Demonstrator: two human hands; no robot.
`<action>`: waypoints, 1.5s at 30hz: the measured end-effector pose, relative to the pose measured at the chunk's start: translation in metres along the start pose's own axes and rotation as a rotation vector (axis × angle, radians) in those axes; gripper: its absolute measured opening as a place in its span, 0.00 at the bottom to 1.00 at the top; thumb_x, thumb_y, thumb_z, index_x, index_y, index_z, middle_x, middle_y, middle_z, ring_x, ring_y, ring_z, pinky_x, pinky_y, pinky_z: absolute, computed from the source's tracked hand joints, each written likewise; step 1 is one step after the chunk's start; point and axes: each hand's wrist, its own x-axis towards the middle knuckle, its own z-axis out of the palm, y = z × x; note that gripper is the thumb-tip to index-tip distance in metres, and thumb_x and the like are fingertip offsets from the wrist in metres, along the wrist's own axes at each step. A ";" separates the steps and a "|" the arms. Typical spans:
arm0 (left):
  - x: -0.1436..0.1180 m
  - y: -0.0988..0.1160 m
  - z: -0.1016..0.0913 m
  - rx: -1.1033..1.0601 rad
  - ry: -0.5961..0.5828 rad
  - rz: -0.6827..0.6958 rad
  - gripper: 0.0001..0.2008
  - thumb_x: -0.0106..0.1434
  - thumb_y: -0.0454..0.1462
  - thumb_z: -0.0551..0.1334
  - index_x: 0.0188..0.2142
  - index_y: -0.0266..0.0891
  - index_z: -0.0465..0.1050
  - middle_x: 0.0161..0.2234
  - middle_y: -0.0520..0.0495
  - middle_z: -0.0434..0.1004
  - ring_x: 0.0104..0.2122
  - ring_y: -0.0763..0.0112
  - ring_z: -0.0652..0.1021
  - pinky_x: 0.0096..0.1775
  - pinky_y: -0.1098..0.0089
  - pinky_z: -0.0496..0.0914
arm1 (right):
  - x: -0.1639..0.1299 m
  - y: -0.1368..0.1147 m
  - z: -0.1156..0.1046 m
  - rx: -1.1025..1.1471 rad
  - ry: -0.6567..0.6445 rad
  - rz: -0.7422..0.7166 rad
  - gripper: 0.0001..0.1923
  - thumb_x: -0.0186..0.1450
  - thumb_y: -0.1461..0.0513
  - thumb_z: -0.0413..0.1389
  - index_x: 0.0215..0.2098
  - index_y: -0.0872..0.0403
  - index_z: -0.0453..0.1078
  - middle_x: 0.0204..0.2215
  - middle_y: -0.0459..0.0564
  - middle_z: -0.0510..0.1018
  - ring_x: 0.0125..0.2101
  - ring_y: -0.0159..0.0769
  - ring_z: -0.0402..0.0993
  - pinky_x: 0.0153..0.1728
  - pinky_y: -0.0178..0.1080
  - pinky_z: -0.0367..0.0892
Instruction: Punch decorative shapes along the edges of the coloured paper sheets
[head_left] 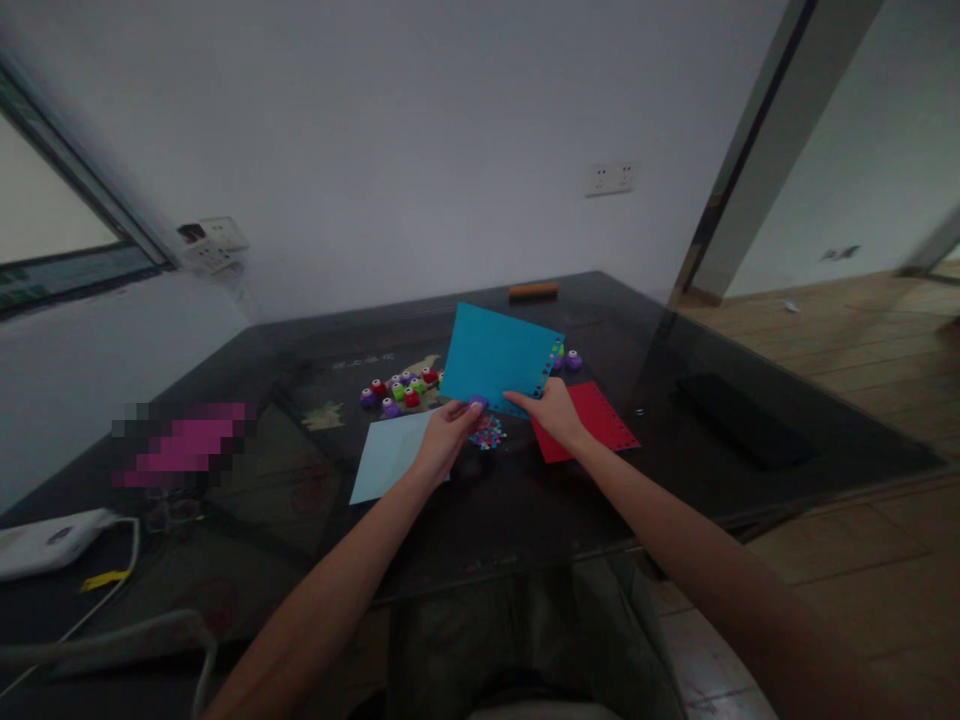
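Nearest the camera, both forearms reach out over the dark glass-topped bench (525,520). The left hand (444,437) is clenched around a small purple paper punch (478,403), pressing it onto the lower edge of a teal sheet of paper (491,355). The right hand (553,410) pinches the same lower edge just beside it, holding the sheet tilted up off the bench. A row of small punched holes runs along the sheet's right edge.

Directly under the punch lies a little heap of multicoloured paper bits (487,434). A pale blue sheet (390,455) lies flat under the left wrist, and a red sheet (592,420) with a line of holes along its edge lies flat under the right hand.

Further back, left of the teal sheet, a cluster of small punches (399,390) in purple, red and green sits on the bench; two more punches (570,360) show just past the sheet's right corner. At the far edge rests an orange-brown bar (533,291). Off to the right lies a flat black object (742,420), well apart from the hands.
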 end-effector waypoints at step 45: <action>-0.002 0.001 0.000 0.004 -0.005 -0.026 0.15 0.47 0.40 0.71 0.34 0.35 0.75 0.34 0.45 0.78 0.32 0.71 0.77 0.39 0.70 0.68 | -0.001 0.000 0.001 -0.018 0.011 -0.010 0.15 0.52 0.54 0.62 0.33 0.57 0.75 0.33 0.53 0.81 0.33 0.44 0.76 0.39 0.47 0.70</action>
